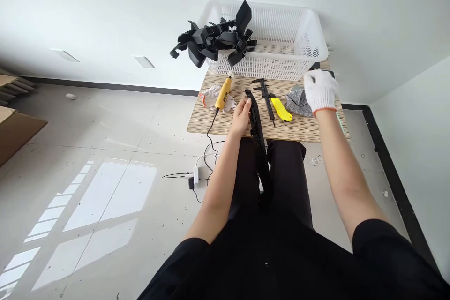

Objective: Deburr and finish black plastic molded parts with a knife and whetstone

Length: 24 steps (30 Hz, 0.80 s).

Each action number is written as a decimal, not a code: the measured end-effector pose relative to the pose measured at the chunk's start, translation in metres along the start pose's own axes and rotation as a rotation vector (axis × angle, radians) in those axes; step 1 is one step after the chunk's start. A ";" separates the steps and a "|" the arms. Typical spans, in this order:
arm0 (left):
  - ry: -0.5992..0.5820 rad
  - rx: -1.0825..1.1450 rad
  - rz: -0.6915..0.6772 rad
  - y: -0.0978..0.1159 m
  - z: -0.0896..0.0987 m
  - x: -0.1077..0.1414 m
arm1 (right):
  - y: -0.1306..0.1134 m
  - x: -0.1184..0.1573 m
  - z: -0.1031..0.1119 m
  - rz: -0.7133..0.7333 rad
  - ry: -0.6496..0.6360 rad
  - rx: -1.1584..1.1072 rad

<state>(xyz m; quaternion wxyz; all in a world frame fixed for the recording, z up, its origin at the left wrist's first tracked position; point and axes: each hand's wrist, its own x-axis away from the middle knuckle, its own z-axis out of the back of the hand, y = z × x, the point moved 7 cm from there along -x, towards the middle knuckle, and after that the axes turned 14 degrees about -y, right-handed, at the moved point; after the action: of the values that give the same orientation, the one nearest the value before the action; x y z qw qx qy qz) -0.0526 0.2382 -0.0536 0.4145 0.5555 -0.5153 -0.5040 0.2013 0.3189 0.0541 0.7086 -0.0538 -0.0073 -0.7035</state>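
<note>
My bare left hand [241, 115] is closed round the upper part of a long black plastic part [258, 124], which slants from the table down between my legs. At the table's right side, my right hand [319, 88] wears a white knit glove with an orange cuff. Its fingers look curled and slightly blurred, with something dark at them that I cannot make out. A grey cloth [298, 101] lies beside that hand. Between my hands are a black caliper [266, 99] and a yellow utility knife [281, 109]. Left of my left hand, a yellow rotary tool [224, 93] rests on a white glove [210, 97].
A white plastic basket [277, 64] stands at the table's back against the wall, with black plastic parts [221, 40] piled over its left side. The tool's cord runs off the table [198, 124] toward a power strip [196, 175] on the floor. Cardboard [21, 126] is far left.
</note>
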 end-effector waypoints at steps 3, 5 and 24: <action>0.008 -0.011 -0.001 0.002 -0.001 0.001 | -0.006 -0.034 -0.003 0.006 -0.239 0.066; 0.012 -0.022 0.007 0.003 -0.001 0.001 | -0.007 -0.048 -0.010 -0.026 -0.317 0.095; -0.032 0.032 -0.022 -0.001 -0.003 -0.003 | -0.023 -0.023 -0.032 0.230 -0.167 0.241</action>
<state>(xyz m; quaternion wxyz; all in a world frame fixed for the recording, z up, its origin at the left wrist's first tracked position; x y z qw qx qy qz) -0.0491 0.2409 -0.0536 0.3916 0.5599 -0.5237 -0.5089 0.1761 0.3389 0.0215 0.7827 -0.0272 -0.1440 -0.6049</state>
